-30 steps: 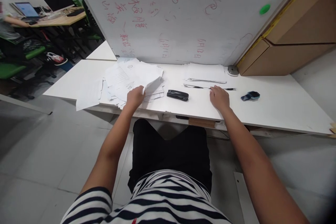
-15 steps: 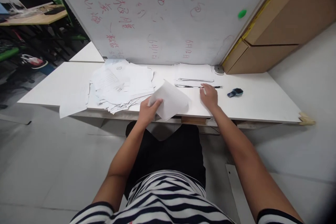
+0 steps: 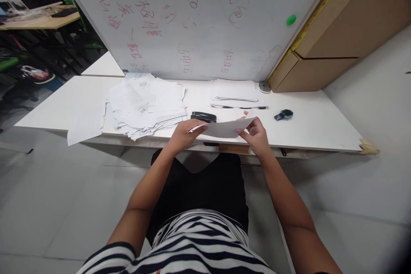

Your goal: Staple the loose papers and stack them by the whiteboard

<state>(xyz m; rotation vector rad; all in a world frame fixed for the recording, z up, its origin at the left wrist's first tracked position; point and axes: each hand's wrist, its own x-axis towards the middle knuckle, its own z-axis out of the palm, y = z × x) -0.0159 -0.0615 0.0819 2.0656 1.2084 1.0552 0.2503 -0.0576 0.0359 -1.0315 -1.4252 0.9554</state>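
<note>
With my left fingers [image 3: 199, 130] and right fingers [image 3: 244, 134] I pinch the paper [image 3: 223, 130] at opposite ends, presumably so it won't sag.

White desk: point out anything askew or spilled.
The paper pile on the left is messy, its sheets fanned at different angles. At its left, one sheet overhangs the front edge of the white desk. A yellowish piece at the right front corner looks odd, though I cannot identify it. No spill shows.

The white paper [image 3: 226, 129] bows slightly, tilted and seen at a shallow angle, raised just below and right of the frame's centre.
</note>
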